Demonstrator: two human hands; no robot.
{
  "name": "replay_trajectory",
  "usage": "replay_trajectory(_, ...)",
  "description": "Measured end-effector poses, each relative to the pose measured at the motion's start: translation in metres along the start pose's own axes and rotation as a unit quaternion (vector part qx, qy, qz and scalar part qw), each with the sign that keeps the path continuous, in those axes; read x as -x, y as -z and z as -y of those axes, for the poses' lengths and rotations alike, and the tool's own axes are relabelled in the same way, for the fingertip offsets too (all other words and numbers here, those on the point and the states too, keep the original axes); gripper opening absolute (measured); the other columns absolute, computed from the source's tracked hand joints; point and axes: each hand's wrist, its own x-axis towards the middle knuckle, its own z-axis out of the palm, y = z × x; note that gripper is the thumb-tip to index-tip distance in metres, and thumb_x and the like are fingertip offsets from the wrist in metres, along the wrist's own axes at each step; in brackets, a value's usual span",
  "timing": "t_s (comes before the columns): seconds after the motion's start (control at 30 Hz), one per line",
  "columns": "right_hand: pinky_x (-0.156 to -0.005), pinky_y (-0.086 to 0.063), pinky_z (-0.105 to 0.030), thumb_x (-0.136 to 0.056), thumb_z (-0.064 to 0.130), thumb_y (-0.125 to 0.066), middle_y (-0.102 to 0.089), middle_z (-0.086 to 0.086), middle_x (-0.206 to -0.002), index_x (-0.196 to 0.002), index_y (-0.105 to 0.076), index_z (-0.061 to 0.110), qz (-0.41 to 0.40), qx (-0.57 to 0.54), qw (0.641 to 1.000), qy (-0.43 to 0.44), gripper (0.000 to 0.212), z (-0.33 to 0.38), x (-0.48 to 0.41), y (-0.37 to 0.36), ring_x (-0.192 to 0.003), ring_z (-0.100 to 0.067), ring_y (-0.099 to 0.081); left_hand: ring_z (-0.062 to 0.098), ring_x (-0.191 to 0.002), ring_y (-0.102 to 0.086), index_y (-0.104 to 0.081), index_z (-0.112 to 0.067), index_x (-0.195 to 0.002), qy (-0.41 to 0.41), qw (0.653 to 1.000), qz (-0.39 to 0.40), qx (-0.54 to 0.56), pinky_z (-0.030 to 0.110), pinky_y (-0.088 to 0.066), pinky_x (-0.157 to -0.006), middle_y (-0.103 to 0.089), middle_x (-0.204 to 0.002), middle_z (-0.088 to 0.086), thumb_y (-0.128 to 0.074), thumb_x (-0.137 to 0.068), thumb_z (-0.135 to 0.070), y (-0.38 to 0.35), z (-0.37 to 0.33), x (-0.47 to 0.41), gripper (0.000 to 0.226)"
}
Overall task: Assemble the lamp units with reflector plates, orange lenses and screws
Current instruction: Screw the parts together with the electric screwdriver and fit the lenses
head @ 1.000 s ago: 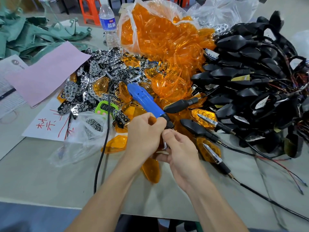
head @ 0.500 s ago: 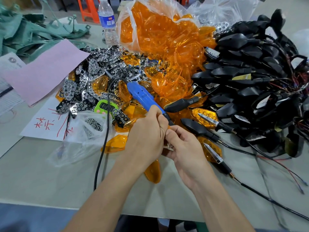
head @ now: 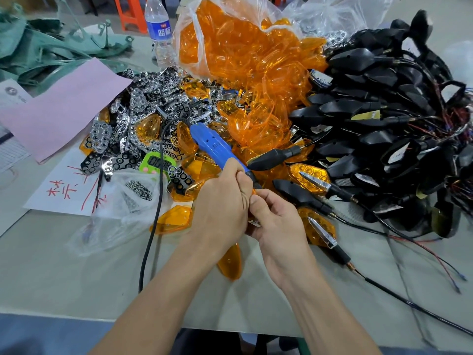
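Observation:
My left hand (head: 221,206) grips the blue electric screwdriver (head: 215,147), its tip pointing down between my hands. My right hand (head: 279,224) holds a lamp unit, of which only an orange edge (head: 231,262) shows below my left wrist. Orange lenses spill from a clear bag (head: 245,52) at the back. Chrome reflector plates (head: 143,119) lie heaped at the left. A small clear bag of screws (head: 139,192) sits near my left hand. Black lamp housings with wires (head: 384,129) are piled at the right.
Assembled lamps (head: 314,180) lie just right of my hands. The screwdriver's black cord (head: 153,221) runs down to the table's front edge. A green timer (head: 158,163), a pink sheet (head: 61,108), a water bottle (head: 160,29) and green fabric (head: 38,52) are further left.
My hands have drawn slightly closer together around the lamp unit. The screwdriver has tilted a little more upright. The piles have not moved.

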Motion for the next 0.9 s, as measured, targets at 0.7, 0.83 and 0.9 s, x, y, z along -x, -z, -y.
replay_trajectory(0.7,-0.068,-0.051,-0.007,-0.083,0.016,-0.083,-0.073,0.027,-0.079,-0.077,-0.074,0.044,-0.158,0.210,0.946,0.189,0.030,0.017,-0.021,0.016,-0.083,0.004,-0.071,0.025,-0.093,-0.077,-0.078,-0.016,-0.105,0.323,0.858,0.095,0.389,0.036,-0.059,-0.084,-0.080,-0.091,0.010,-0.055,-0.105,-0.041,0.010,0.012,-0.012,0.034)
replay_trajectory(0.83,-0.068,-0.056,-0.011,-0.082,0.014,-0.084,-0.074,0.026,-0.081,-0.078,-0.075,0.042,-0.138,0.249,0.938,0.198,0.029,0.020,-0.022,0.025,-0.080,0.003,-0.072,0.028,-0.091,-0.079,-0.064,-0.012,-0.126,0.336,0.838,0.155,0.400,0.032,-0.063,-0.069,-0.080,-0.096,0.015,-0.053,-0.107,-0.035,0.020,0.013,-0.015,0.031)
replay_trajectory(0.9,-0.069,-0.058,-0.015,-0.082,0.015,-0.084,-0.073,0.026,-0.081,-0.080,-0.077,0.040,-0.128,0.301,0.918,0.223,0.026,0.021,-0.020,0.028,-0.079,0.002,-0.072,0.025,-0.085,-0.079,-0.065,-0.010,-0.123,0.337,0.839,0.145,0.402,0.029,-0.062,-0.064,-0.080,-0.092,0.013,-0.054,-0.107,-0.032,0.020,0.010,-0.014,0.029)
